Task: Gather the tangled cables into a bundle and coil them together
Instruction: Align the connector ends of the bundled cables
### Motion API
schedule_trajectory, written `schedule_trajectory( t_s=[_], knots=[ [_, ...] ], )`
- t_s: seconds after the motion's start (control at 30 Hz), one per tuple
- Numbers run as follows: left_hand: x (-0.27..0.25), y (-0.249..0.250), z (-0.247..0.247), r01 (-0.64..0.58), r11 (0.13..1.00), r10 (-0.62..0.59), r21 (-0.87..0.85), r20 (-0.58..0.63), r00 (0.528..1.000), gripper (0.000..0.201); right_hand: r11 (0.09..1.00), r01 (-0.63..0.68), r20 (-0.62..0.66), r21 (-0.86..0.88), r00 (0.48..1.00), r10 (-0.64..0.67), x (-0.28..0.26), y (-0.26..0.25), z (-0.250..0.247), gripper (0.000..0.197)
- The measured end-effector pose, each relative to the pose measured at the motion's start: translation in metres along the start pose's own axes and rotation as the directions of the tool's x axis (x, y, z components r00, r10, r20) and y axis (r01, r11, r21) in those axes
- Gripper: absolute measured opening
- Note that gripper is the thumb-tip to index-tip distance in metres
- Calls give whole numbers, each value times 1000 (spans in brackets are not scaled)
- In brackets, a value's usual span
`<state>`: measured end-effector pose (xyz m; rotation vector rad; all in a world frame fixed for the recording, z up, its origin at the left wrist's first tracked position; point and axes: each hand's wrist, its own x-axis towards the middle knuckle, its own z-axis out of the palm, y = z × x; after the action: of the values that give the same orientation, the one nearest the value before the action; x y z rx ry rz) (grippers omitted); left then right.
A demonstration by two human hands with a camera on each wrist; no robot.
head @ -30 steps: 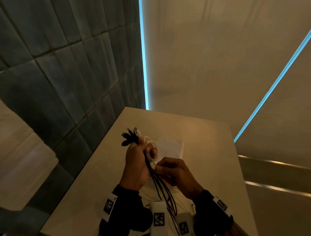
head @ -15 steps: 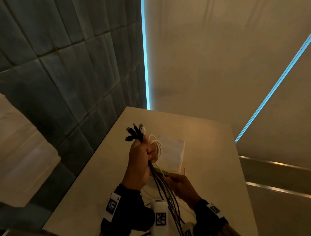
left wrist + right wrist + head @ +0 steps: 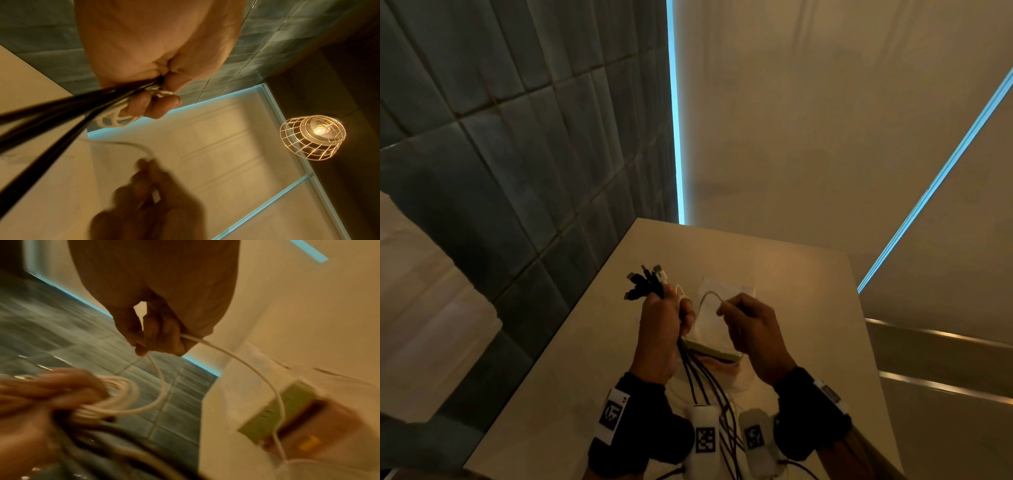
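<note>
Head view shows a pale table (image 3: 784, 274) set against a dark tiled wall (image 3: 500, 154), with both hands raised above it. The left hand (image 3: 659, 329) is closed in a fist round a bundle of black cables (image 3: 698, 380). Their plug ends (image 3: 643, 281) fan out above the knuckles toward the wall, while the long strands hang down from the underside of the fist toward the person's wrists. The right hand (image 3: 751, 330) sits just beside the left, at about the same height, and pinches a thin white cable (image 3: 709, 296) between thumb and fingertips; the cable arches across the gap to the left hand. In the right wrist view this white cable (image 3: 162, 386) runs from the pinch down into several white loops (image 3: 115, 395) gathered at the left hand (image 3: 37, 395), and its other part trails away over a green-edged packet (image 3: 277, 410) lying on the table below the hands. The left wrist view shows the left hand (image 3: 156, 53) with curled fingers (image 3: 156, 105) clamping the black strands (image 3: 51, 113) and the small white coil (image 3: 115, 118) together.

Half a second ago the right hand was low, below the left and near the hanging strands; it has since risen level with the left and drawn the white cable up into an arch. The left hand has kept its grip on the bundle throughout.
</note>
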<state>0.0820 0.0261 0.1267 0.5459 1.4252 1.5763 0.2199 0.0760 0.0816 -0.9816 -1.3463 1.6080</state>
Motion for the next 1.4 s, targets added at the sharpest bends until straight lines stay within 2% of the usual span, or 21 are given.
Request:
schedule_trajectory(
  t_s=[0.07, 0.13, 0.23, 0.3, 0.43, 0.53, 0.67, 0.9, 1.1, 1.2, 1.27, 1.33, 1.4],
  knots=[
    [-2, 2, 2, 7, 1000, -8, -27, -33, 999, 28, 996, 86, 100, 36, 991, -89, -5, -23, 8, 17],
    [-5, 7, 4, 13, 996, -15, -86, -21, 1000, 30, 992, 116, 206, 46, 971, -123, -12, -37, 16, 16],
    [-8, 12, 7, 59, 982, -51, -177, 50, 997, 34, 995, 88, 307, 40, 947, -96, -18, -37, 20, 16],
    [-8, 14, 8, 76, 965, -46, -250, 125, 991, 34, 998, 56, 320, 31, 945, -64, -20, -30, 19, 14],
    [-6, 13, 6, 88, 935, -20, -344, 196, 980, 30, 999, -42, 238, 11, 970, 39, -18, -6, 8, 16],
    [-3, 10, 3, 83, 925, 2, -370, 222, 975, 29, 995, -28, 199, -96, 979, 47, -15, 25, -3, 20],
    [-1, 10, -1, 63, 935, 19, -348, 226, 974, 31, 981, -73, 113, -182, 989, 95, -14, 69, -21, 30],
    [-1, 10, 0, 41, 952, 32, -303, 230, 973, 32, 971, -111, 58, -210, 990, 125, -10, 107, -22, 29],
    [0, 9, -6, 16, 957, 43, -290, 199, 979, 33, 883, -215, -30, -418, 974, 224, -12, 145, -36, 43],
    [1, 7, -8, 9, 966, 33, -257, 158, 987, 32, 874, -270, -114, -404, 963, 244, -10, 131, -36, 34],
    [3, 7, -7, 2, 974, 25, -225, 114, 993, 31, 917, -253, -170, -308, 963, 209, -5, 105, -32, 25],
    [5, 5, -6, -2, 981, 16, -194, 71, 997, 31, 978, -178, -181, -112, 971, 156, 1, 68, -23, 16],
    [6, 4, -3, 6, 983, -1, -181, 31, 1000, 30, 999, -46, -134, 27, 990, 50, 5, 27, -11, 15]
  ],
)
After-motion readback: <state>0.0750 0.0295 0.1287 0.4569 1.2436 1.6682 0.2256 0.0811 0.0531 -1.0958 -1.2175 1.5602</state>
